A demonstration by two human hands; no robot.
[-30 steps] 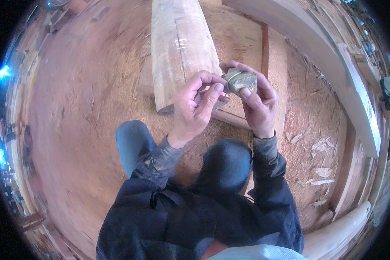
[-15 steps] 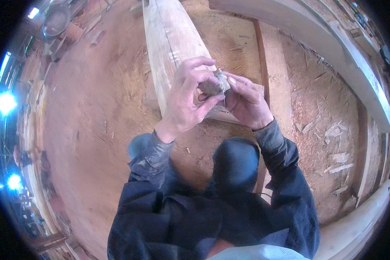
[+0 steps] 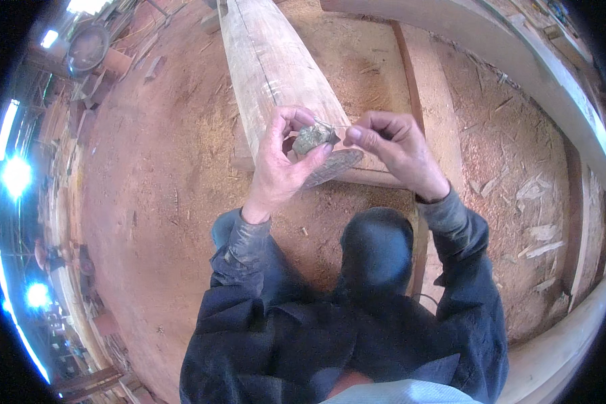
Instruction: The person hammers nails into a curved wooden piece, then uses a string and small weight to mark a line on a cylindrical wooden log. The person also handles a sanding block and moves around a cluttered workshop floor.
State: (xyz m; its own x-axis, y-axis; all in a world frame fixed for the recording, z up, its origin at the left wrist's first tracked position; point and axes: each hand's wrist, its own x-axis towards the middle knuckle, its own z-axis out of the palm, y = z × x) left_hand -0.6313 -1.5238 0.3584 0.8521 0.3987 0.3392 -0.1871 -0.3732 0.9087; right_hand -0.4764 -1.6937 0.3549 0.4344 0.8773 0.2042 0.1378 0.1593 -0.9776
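Gripped between the thumb and fingers of my left hand (image 3: 278, 168) is a small rough grey-green lump (image 3: 310, 139), whose kind I cannot make out. A thin pale string (image 3: 341, 126) runs from its top across to my right hand (image 3: 402, 151). There the thumb and forefinger pinch the string, a short way right of the lump. Both hands are held above the near end of a long pale debarked log (image 3: 266, 67). The log has a crack along its top, and its dark cut end (image 3: 334, 168) shows just below my fingers.
The log rests near a crosswise timber (image 3: 374, 178). A squared beam (image 3: 434, 111) runs along the ground to the right, with a large curved timber (image 3: 505, 60) beyond it. Wood chips (image 3: 542, 236) lie on the sawdust-covered ground. My knees (image 3: 377, 252) are below my hands.
My right hand has drawn away to the right from the lump, and the string now stretches between them. My left hand has kept the lump and shifted slightly left.
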